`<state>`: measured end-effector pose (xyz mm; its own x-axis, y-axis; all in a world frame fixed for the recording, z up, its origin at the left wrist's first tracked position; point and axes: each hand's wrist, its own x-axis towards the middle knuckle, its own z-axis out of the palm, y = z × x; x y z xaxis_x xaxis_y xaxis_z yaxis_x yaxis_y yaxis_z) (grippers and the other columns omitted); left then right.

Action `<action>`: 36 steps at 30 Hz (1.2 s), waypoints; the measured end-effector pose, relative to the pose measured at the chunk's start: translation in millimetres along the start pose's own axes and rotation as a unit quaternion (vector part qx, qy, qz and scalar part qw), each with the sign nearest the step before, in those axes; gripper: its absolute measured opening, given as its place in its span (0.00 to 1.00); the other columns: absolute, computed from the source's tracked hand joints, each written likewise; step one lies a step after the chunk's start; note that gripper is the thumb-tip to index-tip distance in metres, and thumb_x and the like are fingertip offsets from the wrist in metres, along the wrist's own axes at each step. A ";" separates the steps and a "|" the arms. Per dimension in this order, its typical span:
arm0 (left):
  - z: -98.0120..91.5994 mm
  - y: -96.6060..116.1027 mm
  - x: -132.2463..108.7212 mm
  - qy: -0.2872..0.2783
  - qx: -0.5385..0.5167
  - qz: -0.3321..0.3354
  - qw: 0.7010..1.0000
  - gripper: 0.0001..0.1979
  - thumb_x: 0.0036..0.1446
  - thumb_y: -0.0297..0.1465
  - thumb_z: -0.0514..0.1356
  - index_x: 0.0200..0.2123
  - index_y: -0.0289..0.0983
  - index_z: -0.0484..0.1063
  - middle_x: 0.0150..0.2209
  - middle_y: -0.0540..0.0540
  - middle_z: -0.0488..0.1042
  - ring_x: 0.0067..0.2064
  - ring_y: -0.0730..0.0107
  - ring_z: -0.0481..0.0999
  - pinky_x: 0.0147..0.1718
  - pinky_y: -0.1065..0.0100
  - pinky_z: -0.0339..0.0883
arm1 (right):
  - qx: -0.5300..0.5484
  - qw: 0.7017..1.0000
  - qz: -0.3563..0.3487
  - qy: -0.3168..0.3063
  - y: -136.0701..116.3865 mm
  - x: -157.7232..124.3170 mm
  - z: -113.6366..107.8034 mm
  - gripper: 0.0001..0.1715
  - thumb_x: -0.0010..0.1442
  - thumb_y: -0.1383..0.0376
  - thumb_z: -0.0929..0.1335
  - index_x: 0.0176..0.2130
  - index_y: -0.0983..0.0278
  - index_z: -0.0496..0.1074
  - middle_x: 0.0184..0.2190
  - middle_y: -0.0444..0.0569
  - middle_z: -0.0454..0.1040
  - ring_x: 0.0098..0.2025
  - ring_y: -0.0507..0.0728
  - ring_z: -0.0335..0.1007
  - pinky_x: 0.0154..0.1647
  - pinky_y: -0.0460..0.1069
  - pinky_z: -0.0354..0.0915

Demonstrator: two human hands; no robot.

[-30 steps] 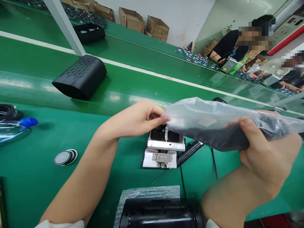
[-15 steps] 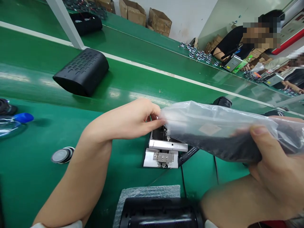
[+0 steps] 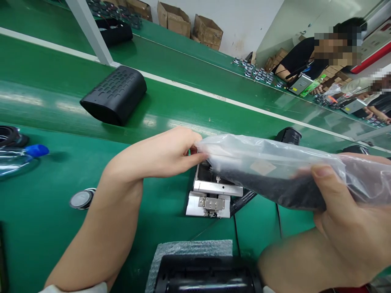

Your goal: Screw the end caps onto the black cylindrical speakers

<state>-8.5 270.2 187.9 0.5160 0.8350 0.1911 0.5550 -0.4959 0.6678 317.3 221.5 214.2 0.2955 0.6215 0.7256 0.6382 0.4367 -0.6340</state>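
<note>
A clear plastic bag [image 3: 238, 148] with a dark item inside stretches between my two hands. My left hand [image 3: 181, 150] pinches the bag's left end. Wrapped around its right part is my right hand [image 3: 345, 207], thumb on the near side. What the dark item is I cannot make out through the plastic. Partly hidden under the bag's left end stands a metal fixture [image 3: 210, 201] with a silver bar and bracket. Close to me at the bottom, a glossy black housing [image 3: 210, 276] lies on a foam sheet [image 3: 195, 246].
A black speaker-like shell [image 3: 114, 95] rests on the green conveyor beyond the bench. On the left are a bottle with a blue cap [image 3: 37, 150] and small round discs [image 3: 81, 199]. A cable [image 3: 236, 236] runs near the fixture. Co-workers [image 3: 296, 57] sit at the far right.
The bag and my right hand have shifted slightly left. Both hands keep their hold, and the view has moved a little.
</note>
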 end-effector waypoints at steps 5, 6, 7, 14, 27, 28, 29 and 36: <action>-3.4 0.9 -0.1 -0.045 0.001 -0.051 0.998 0.18 0.73 0.38 0.59 0.28 0.41 0.68 0.27 0.50 0.71 0.27 0.66 0.67 0.28 0.62 0.54 | -0.015 0.999 -0.033 0.014 -1.3 -3.0 1.1 0.16 0.49 0.61 0.89 0.36 0.54 0.88 0.32 0.41 0.82 0.30 0.56 0.77 0.28 0.53 0.69; -3.6 1.1 -0.3 -0.046 0.000 -0.054 0.997 0.17 0.72 0.38 0.60 0.28 0.41 0.67 0.28 0.49 0.71 0.27 0.66 0.67 0.29 0.61 0.54 | -0.027 0.999 -0.036 0.011 -2.6 -3.2 1.7 0.16 0.49 0.61 0.89 0.36 0.55 0.87 0.32 0.41 0.81 0.29 0.56 0.76 0.28 0.53 0.68; -3.8 1.3 -0.5 -0.045 -0.001 -0.056 0.997 0.16 0.71 0.38 0.60 0.28 0.41 0.67 0.29 0.49 0.71 0.28 0.66 0.68 0.29 0.61 0.54 | -0.036 0.999 -0.036 0.007 -4.2 -3.4 2.5 0.15 0.49 0.60 0.89 0.35 0.56 0.87 0.31 0.41 0.81 0.29 0.56 0.76 0.28 0.54 0.68; -10.3 5.1 -0.7 -0.077 -0.011 -0.039 0.996 0.15 0.69 0.40 0.61 0.29 0.41 0.69 0.32 0.48 0.75 0.31 0.64 0.71 0.32 0.62 0.57 | -0.081 0.997 -0.016 -0.002 -16.0 -9.0 5.0 0.16 0.49 0.59 0.88 0.35 0.56 0.85 0.31 0.43 0.81 0.29 0.58 0.77 0.28 0.55 0.70; -3.3 -2.4 -1.5 -0.016 0.003 -0.013 1.000 0.13 0.73 0.39 0.61 0.39 0.44 0.83 0.40 0.49 0.86 0.38 0.63 0.82 0.35 0.66 0.67 | -0.082 0.996 -0.023 0.023 -25.7 -12.6 7.2 0.17 0.51 0.59 0.89 0.36 0.57 0.85 0.30 0.42 0.80 0.27 0.57 0.76 0.25 0.55 0.69; -2.4 -4.3 -1.5 -0.011 0.004 -0.001 1.000 0.13 0.73 0.38 0.61 0.38 0.44 0.84 0.41 0.50 0.87 0.39 0.62 0.84 0.37 0.66 0.68 | -0.084 0.996 -0.028 0.033 -25.9 -13.0 8.0 0.18 0.51 0.59 0.89 0.36 0.57 0.85 0.30 0.43 0.80 0.28 0.57 0.76 0.25 0.55 0.68; -1.4 -6.5 -1.5 -0.005 0.007 0.011 1.000 0.13 0.74 0.38 0.61 0.38 0.45 0.85 0.42 0.50 0.88 0.40 0.62 0.84 0.37 0.66 0.69 | -0.083 0.995 -0.031 0.036 -25.8 -13.5 8.9 0.18 0.51 0.59 0.89 0.36 0.57 0.84 0.30 0.43 0.80 0.28 0.58 0.76 0.25 0.55 0.68; 2.9 -14.0 -1.1 0.024 0.013 0.019 0.999 0.12 0.74 0.40 0.64 0.40 0.47 0.88 0.39 0.50 0.87 0.41 0.59 0.85 0.39 0.65 0.73 | -0.074 0.996 -0.035 0.024 -23.1 -11.2 12.7 0.16 0.51 0.62 0.89 0.36 0.58 0.85 0.30 0.42 0.81 0.27 0.57 0.76 0.26 0.53 0.70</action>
<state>-15.0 275.5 176.3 0.5062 0.8251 0.2508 0.5527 -0.5336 0.6402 290.3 212.7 217.3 0.2782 0.5604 0.7801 0.7545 0.3751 -0.5385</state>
